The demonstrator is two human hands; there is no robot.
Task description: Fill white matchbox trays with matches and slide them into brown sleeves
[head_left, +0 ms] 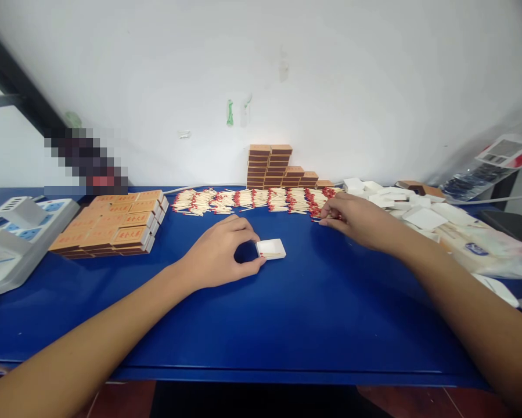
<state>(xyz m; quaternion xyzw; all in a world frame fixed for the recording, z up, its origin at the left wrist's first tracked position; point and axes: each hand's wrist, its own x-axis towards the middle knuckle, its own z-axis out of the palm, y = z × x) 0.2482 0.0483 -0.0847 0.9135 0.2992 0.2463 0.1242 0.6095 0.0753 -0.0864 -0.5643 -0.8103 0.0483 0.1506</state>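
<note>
My left hand (226, 252) grips the left end of a small white matchbox tray (274, 245) between thumb and finger. The tray lies on the blue table, with a few red-tipped matches along its near side. My right hand (345, 213) is at the right end of a long row of loose matches (256, 199), its thumb and fingers pinched together among the red heads. Whether a match sits between those fingertips is too small to make out.
Stacked matchboxes (269, 165) stand against the wall; more matchboxes (112, 223) are piled at left beside a white power strip (47, 226). White empty trays (417, 215) and a plastic packet (482, 247) lie at right. The blue table (287, 325) has its edge near me.
</note>
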